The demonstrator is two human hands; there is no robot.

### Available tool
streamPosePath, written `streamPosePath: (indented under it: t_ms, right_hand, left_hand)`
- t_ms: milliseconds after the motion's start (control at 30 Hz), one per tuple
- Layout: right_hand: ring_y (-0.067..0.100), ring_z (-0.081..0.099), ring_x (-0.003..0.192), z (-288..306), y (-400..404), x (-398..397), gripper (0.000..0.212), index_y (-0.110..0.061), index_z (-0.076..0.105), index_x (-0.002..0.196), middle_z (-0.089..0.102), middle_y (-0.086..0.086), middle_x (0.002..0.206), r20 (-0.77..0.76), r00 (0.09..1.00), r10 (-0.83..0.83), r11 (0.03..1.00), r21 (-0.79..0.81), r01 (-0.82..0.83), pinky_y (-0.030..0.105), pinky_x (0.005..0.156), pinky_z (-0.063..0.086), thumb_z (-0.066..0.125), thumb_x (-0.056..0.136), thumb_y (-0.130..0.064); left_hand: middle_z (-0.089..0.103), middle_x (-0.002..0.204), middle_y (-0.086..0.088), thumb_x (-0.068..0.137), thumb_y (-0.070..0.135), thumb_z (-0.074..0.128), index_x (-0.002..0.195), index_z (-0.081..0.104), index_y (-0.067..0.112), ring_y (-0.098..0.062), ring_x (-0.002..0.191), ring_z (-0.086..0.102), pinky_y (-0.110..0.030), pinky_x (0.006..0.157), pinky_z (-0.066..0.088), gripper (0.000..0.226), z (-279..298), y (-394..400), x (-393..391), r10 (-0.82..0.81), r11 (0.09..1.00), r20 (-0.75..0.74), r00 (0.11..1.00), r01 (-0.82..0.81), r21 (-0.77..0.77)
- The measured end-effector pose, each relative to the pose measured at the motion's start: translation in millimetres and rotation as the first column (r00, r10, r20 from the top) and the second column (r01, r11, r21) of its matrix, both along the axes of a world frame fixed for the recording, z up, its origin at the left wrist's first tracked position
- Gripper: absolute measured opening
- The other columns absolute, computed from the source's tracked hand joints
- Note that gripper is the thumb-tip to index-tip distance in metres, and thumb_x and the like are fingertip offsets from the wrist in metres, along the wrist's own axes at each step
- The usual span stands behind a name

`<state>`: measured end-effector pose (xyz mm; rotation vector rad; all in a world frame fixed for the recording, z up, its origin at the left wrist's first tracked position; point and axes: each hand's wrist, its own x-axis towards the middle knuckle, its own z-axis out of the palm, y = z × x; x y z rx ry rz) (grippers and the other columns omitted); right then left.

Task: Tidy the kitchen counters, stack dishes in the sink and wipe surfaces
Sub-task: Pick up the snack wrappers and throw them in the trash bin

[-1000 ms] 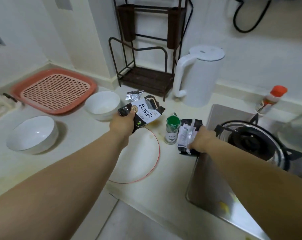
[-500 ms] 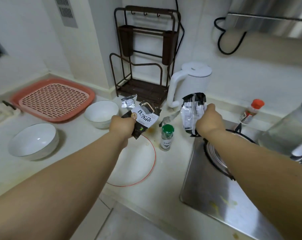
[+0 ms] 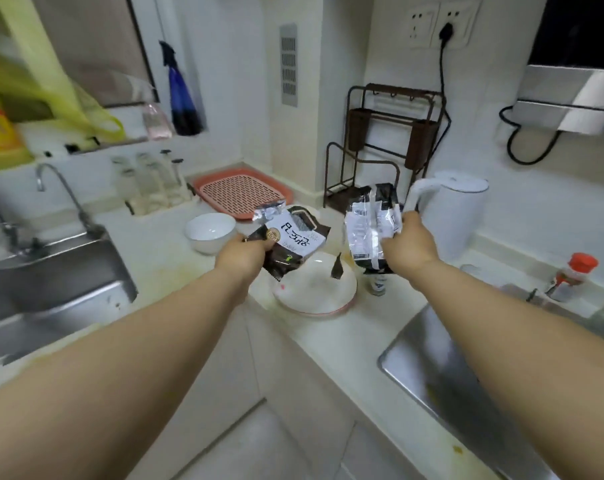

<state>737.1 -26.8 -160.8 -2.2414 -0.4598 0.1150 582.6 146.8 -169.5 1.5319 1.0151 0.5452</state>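
My left hand (image 3: 242, 255) grips a black-and-white snack packet (image 3: 293, 242) and holds it above the counter. My right hand (image 3: 407, 244) grips a second, crumpled black-and-silver packet (image 3: 370, 223) at about the same height. A small dark scrap (image 3: 337, 268) hangs in the air between them, over a white plate with a red rim (image 3: 314, 292). One white bowl (image 3: 210, 232) stands on the counter behind the left hand. The steel sink (image 3: 47, 282) with its tap (image 3: 56, 188) lies at the left.
A pink drain tray (image 3: 243, 192), a brown metal rack (image 3: 390, 147) and a white kettle (image 3: 454, 216) stand at the back. A small spice jar (image 3: 377, 284) sits under my right hand, a red-capped bottle (image 3: 570, 277) and the steel stove top (image 3: 442, 368) at the right.
Both hands have risen with their packets and the view has swung up and left, bringing the sink into sight. A dark scrap now hangs over the plate.
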Motion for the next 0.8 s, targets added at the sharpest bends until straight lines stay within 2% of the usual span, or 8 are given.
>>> streamPosePath:
  t_ms: [100,200,267,367,467,600,700,800]
  right_hand:
    - [0.032,0.052,0.099,-11.3,9.6,-37.7,0.032,-0.009,0.044,0.119,0.055,0.012,0.107,-0.102,0.991,0.086,0.995,-0.034,-0.09,0.038,0.084,0.048,0.05,0.087,-0.012]
    - [0.027,0.052,0.091,-11.0,34.0,-83.5,0.03,-0.011,0.049,0.116,0.056,0.01,0.105,-0.206,0.95,0.233,0.971,-0.012,-0.24,0.031,0.073,0.047,0.047,0.086,-0.009]
    - [0.027,0.058,0.089,-8.8,56.5,-118.4,0.033,-0.012,0.055,0.112,0.061,0.009,0.105,-0.267,0.9,0.345,0.938,0.052,-0.344,0.032,0.072,0.052,0.047,0.08,-0.01]
    - [0.032,0.062,0.094,-8.4,88.3,-176.0,0.034,-0.012,0.054,0.107,0.062,0.012,0.102,-0.342,0.81,0.476,0.873,0.074,-0.482,0.047,0.086,0.055,0.048,0.073,-0.009]
    - [0.033,0.062,0.096,-11.3,120.1,-245.1,0.031,-0.01,0.05,0.107,0.06,0.014,0.103,-0.377,0.714,0.59,0.779,0.033,-0.626,0.047,0.086,0.055,0.048,0.076,-0.005]
    - [0.031,0.062,0.092,-24.1,159.7,-336.1,0.028,-0.01,0.052,0.105,0.061,0.013,0.101,-0.386,0.616,0.687,0.674,0.022,-0.738,0.037,0.071,0.056,0.048,0.078,-0.003]
    - [0.032,0.064,0.092,-41.7,183.0,-405.1,0.032,-0.009,0.056,0.101,0.063,0.015,0.104,-0.427,0.526,0.736,0.581,-0.002,-0.814,0.046,0.081,0.057,0.05,0.069,-0.005]
    - [0.032,0.064,0.077,-61.8,200.9,-490.4,0.023,-0.001,0.057,0.096,0.063,0.019,0.091,-0.495,0.471,0.73,0.519,-0.047,-0.854,0.046,0.079,0.058,0.056,0.076,0.009]
  left_hand:
    - [0.056,0.082,-0.005,0.087,0.025,0.065,0.102,0.06,0.015,-0.015,0.059,0.043,-0.03,0.057,0.043,0.019,-9.8,-11.7,-61.3,0.074,0.997,-0.052,0.996,-0.075,-0.014]
    - [0.055,0.071,-0.002,0.087,0.022,0.067,0.102,0.059,0.014,-0.015,0.05,0.04,-0.022,0.043,0.034,0.018,-6.0,-11.0,-128.7,0.188,0.98,-0.071,0.98,-0.191,-0.047]
    - [0.059,0.076,-0.003,0.088,0.017,0.064,0.103,0.058,0.015,-0.014,0.051,0.045,-0.019,0.041,0.044,0.016,-3.3,-7.2,-175.1,0.276,0.955,-0.065,0.959,-0.281,-0.094]
    - [0.058,0.077,-0.007,0.09,0.013,0.061,0.1,0.057,0.011,-0.015,0.049,0.048,-0.02,0.046,0.048,0.011,-3.4,-2.3,-245.0,0.389,0.911,-0.077,0.918,-0.396,-0.112]
    - [0.056,0.071,-0.008,0.09,0.009,0.056,0.086,0.054,0.013,-0.017,0.048,0.048,-0.021,0.049,0.046,0.006,-4.3,1.8,-322.7,0.487,0.86,-0.101,0.868,-0.497,-0.119]
    - [0.055,0.07,-0.011,0.09,0.005,0.052,0.079,0.051,0.01,-0.018,0.048,0.046,-0.022,0.051,0.046,0.013,-15.5,4.7,-419.6,0.6,0.768,-0.144,0.787,-0.617,-0.174]
    - [0.054,0.068,-0.009,0.092,0.004,0.05,0.075,0.051,0.013,-0.015,0.046,0.044,-0.017,0.042,0.044,0.018,-33.5,7.1,-487.1,0.653,0.707,-0.175,0.737,-0.675,-0.21]
    - [0.054,0.069,-0.009,0.092,0.005,0.05,0.081,0.05,0.013,-0.011,0.041,0.044,-0.014,0.037,0.042,0.014,-57.3,15.7,-564.1,0.683,0.659,-0.22,0.697,-0.717,-0.227]
